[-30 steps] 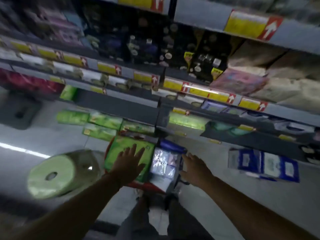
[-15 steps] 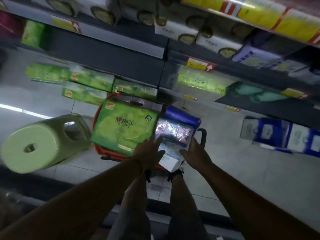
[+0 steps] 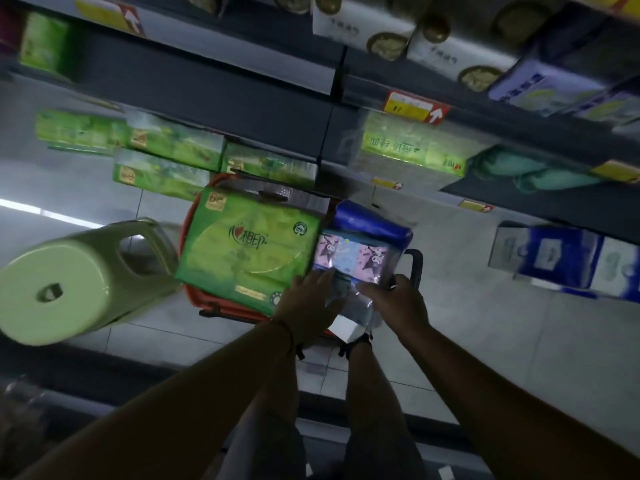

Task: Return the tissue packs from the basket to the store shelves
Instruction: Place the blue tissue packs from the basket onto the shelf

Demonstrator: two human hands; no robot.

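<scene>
Head view: picking stage. Left hand [image 3: 308,299] laid flat, fingers straight, on pink-and-blue tissue pack [image 3: 353,259] in red basket [image 3: 188,292], right of green pack [image 3: 247,247]; right hand [image 3: 398,296] pinching its wrapper. Next, probably: lift clear toward shelves [image 3: 242,95] beyond basket.

Just one head-worn wide-angle view here, looking steeply down past both arms at a red basket [image 3: 194,237] on the floor [image 3: 485,323], pretty close up, with tilted store shelves [image 3: 242,98] filling the top.
</scene>
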